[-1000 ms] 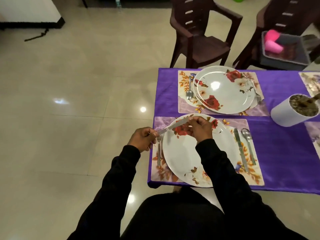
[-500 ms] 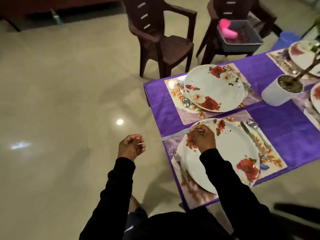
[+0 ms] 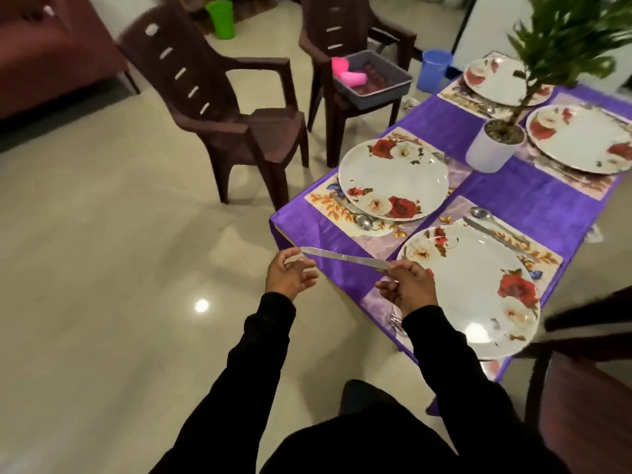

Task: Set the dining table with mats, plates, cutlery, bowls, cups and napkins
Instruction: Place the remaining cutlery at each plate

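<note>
The right hand pinches one end of a table knife at the nearest plate's nine o'clock rim. The knife's long axis lies nearly level, its free tip pointing toward ten o'clock, reaching the left hand, whose loosely curled fingers hold nothing.

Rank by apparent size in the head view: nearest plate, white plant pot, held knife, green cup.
1. nearest plate
2. white plant pot
3. knife, longer than the pot but thin
4. green cup, though it stands farthest away
</note>
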